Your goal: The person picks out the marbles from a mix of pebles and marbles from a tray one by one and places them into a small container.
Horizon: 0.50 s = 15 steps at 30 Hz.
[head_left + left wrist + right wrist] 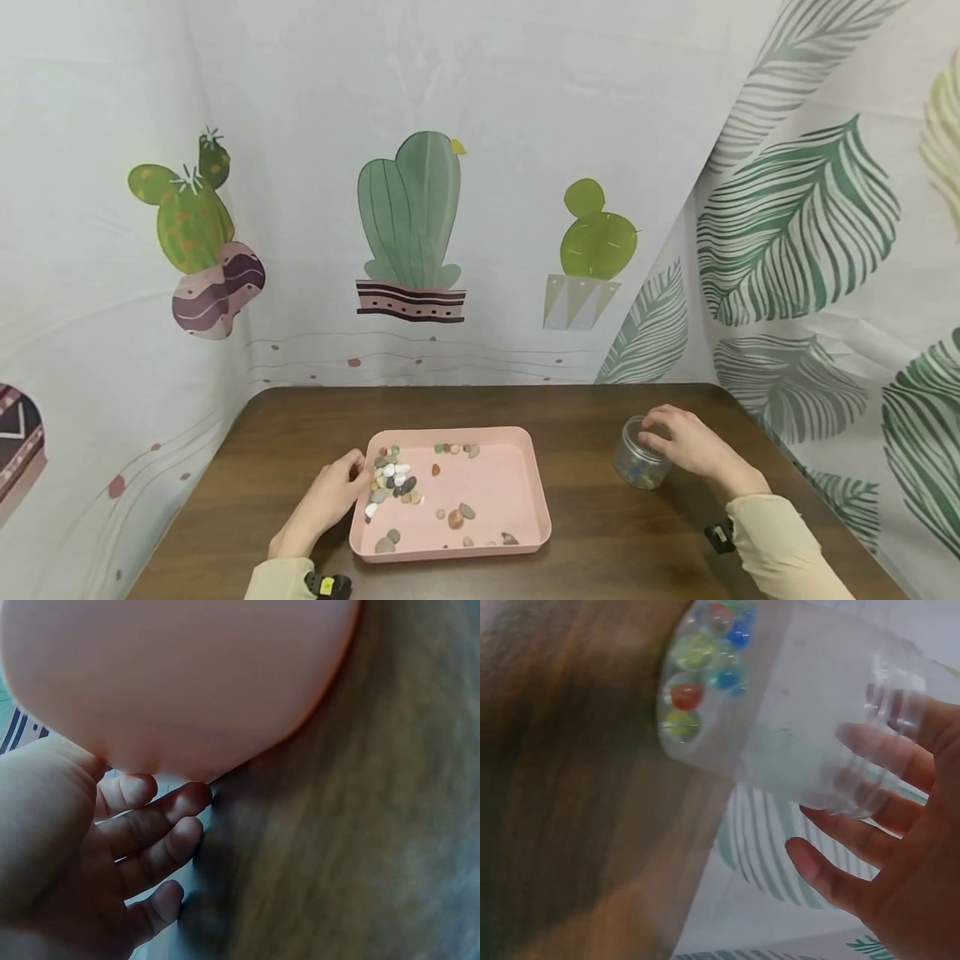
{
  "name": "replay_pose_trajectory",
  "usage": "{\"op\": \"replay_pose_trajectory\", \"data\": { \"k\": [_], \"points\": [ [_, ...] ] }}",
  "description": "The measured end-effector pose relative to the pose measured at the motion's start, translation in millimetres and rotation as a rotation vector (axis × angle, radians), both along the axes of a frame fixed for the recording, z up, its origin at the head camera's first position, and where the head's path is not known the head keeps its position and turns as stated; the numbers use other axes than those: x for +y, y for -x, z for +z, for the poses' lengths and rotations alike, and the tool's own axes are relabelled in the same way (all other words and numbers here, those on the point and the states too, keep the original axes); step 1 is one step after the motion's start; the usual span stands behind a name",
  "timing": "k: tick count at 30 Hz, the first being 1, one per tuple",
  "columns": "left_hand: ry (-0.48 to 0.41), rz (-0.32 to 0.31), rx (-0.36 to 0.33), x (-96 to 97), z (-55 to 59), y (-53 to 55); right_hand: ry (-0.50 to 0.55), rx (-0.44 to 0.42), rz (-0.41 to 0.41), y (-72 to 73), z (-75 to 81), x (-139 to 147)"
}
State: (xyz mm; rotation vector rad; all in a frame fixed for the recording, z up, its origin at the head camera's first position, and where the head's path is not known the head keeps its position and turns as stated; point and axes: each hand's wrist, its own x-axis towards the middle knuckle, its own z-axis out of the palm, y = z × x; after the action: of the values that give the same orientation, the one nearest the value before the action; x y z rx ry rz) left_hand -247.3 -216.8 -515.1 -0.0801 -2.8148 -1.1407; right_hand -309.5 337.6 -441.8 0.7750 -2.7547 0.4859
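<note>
My left hand is at the left rim of a pink tray, pinching it between the thumb and a curled finger. In the left wrist view, the fingertips lie against the outside of the tray's wall, and the remaining fingers hang loosely curled. Pebbles in white, grey and brown crowd the tray's left side. To the right, my right hand grips the mouth of a clear jar, its fingers partly seen through the plastic. Coloured marbles lie at the jar's bottom.
Both tray and jar are on a dark wooden table. More pebbles are scattered along the tray's back and front edges. Behind the table hangs a cloth printed with cacti and leaves.
</note>
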Motion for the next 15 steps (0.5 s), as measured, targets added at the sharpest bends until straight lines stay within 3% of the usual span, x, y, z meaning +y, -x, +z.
{"op": "replay_pose_trajectory", "data": {
  "k": [6, 15],
  "points": [
    [-0.001, 0.008, -0.007, -0.5, -2.4, 1.5, -0.019, 0.064, 0.017, -3.2, 16.0, -14],
    [-0.006, 0.001, -0.02, 0.1, -1.0, 0.5, -0.08, 0.059, 0.118, -8.0, 33.4, -64]
  ]
}}
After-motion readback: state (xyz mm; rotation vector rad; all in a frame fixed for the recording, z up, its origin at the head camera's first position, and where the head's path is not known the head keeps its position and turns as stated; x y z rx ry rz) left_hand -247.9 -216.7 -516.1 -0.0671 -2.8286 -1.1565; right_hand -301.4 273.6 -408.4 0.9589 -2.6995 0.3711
